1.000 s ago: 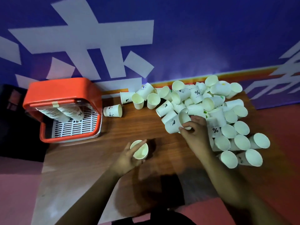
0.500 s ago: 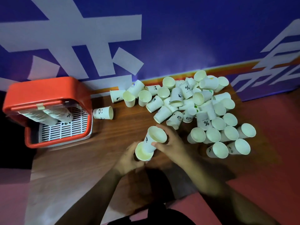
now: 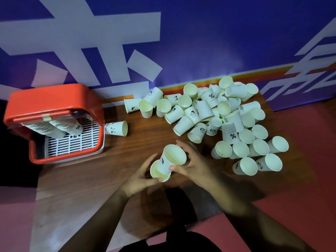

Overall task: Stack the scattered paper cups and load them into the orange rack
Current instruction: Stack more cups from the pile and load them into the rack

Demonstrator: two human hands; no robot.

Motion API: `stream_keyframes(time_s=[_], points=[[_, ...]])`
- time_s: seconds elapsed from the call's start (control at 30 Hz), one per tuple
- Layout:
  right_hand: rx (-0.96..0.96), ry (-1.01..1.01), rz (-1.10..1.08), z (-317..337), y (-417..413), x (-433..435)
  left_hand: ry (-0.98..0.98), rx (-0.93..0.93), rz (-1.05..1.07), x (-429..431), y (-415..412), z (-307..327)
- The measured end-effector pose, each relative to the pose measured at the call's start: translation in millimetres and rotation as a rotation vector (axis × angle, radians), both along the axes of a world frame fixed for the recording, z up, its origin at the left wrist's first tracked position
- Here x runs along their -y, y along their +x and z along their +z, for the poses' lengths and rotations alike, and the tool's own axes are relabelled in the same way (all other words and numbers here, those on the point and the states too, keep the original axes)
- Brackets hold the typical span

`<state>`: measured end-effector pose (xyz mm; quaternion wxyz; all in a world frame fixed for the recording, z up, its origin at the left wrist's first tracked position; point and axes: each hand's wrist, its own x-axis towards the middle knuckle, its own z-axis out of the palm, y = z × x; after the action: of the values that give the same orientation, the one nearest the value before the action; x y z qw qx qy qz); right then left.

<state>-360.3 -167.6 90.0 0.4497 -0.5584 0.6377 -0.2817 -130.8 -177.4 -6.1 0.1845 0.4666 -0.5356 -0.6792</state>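
Lower centre of the frame: left hand (image 3: 140, 177), fingers wrapped round a lower cup (image 3: 159, 174), mouth facing the camera. Right hand (image 3: 192, 166) just beside it, fingers pinching an upper cup (image 3: 171, 159), tilted, base set into the lower cup's mouth. Both above the wooden worktop (image 3: 145, 140). Right half: loose pile of cups (image 3: 227, 120), mostly on their sides. Left edge: orange rack (image 3: 52, 99) with two slanted cup stacks (image 3: 54, 127) inside, over a white grid (image 3: 72, 142). Lone cup (image 3: 116, 128) on its side just beside the rack.
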Motion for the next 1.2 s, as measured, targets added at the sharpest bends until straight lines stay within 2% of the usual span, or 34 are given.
stream_keyframes(time_s=[0.13,0.33,0.53,0.7,0.93,1.03,1.2], points=[[0.015,-0.019,0.047,-3,3,-8,0.044,-0.052,-0.009,-1,4,13],[-0.052,-0.068,0.117,-3,8,-11,0.085,-0.079,0.106,-5,2,20],[-0.083,-0.114,0.079,4,8,-11,0.030,0.064,0.107,-10,-9,15],[-0.185,-0.119,0.117,0,0,-18,-0.009,0.119,0.196,-5,-20,20],[-0.297,-0.120,0.215,-32,7,-23,0.041,0.029,0.206,-8,-31,25],[-0.289,-0.095,0.183,-50,10,-26,0.005,0.027,0.137,-10,-30,20],[-0.160,0.011,0.162,-63,3,-35,-0.031,0.078,0.141,-9,-31,16]])
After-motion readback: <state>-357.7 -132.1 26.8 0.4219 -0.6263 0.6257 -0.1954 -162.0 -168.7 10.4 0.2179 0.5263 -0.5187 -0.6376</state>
